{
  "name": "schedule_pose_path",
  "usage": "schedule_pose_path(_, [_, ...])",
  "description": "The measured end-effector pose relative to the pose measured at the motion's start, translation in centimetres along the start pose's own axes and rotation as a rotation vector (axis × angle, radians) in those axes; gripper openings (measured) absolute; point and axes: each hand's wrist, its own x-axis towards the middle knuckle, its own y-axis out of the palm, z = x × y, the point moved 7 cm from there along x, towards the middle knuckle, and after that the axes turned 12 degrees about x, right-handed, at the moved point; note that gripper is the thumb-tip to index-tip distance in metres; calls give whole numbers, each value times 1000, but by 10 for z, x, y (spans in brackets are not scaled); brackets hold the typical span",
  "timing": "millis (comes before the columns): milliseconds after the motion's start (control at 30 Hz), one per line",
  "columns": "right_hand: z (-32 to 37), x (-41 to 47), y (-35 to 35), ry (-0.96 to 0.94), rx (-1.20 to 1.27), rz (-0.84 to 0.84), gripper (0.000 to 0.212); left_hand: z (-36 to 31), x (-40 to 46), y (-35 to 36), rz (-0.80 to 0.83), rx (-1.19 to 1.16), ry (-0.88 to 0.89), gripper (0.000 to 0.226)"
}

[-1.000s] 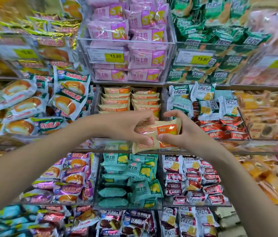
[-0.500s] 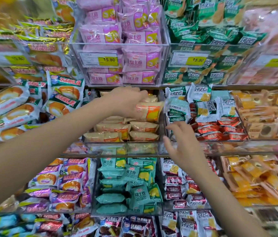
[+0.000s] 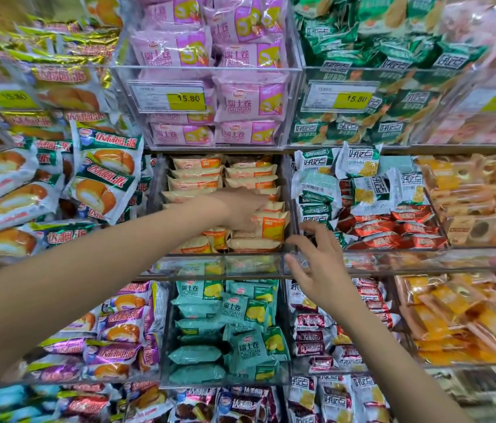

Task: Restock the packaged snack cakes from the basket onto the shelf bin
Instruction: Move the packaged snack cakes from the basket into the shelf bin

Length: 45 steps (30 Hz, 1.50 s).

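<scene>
Left hand (image 3: 242,209): extended into the clear acrylic shelf bin (image 3: 225,265) on the middle shelf. Its fingers curl downward over the cream-and-orange plastic-wrapped snack cake packet (image 3: 271,224) at the front right of the bin. The thumb side is hidden, so whether the packet is gripped or only pressed cannot be determined.

Right hand (image 3: 317,264): positioned just beside the bin's front right corner, fingers spread and loosely bent. The fingertips (image 3: 291,239) reach the upright clear divider at that corner; actual contact with it cannot be confirmed. The hand holds nothing.

Packet orientation: the packet under the left hand stands on edge, tilted, with its orange printed panel facing forward and to the right. Its long axis runs roughly left to right across the bin. It touches the packets lying below it.

Packet appearance: pale cream translucent film with an orange label block at one end and crimped end seals.

Bin contents: matching cream-and-orange packets (image 3: 198,178) fill the bin in two columns, lying flat, long axes left to right, orange ends toward the right. The front rows are less orderly, with several packets tilted
</scene>
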Motion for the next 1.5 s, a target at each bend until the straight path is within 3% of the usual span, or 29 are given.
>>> schedule_pose_path(333, [1,0,-1,21,28,28,32,5,4,3,-69,-97,-122,32])
schedule_pose_path(467, [10,-4,-10,12,42,35,33,4,-9,-5,-61,-224,-163,47])
schedule_pose_path(633, [31,-43,-30,-17,48,-110,29,-18,-82,-37,-507,-516,-275,5])
schedule_pose_path(767, [51,-88,-28,35,235,-91,19,-72,-169,-16,-607,-920,-262,8])
schedule_pose_path(900, [61,-144,14,139,382,144,19,-136,-256,74,-497,-1295,-432,14])
schedule_pose_path(1067, [74,-239,107,206,454,484,9,-232,-385,229,-349,-1420,-918,16])
schedule_pose_path(1167, [89,-316,171,240,448,758,13,-309,-484,310,-139,-1494,-1184,17])
schedule_pose_path(1333, [123,-446,256,157,211,1296,7,-428,-645,384,-10,-1706,-1707,17])
schedule_pose_path(1500, [157,-523,304,16,0,1565,22,-514,-757,411,-47,-1732,-2153,18])
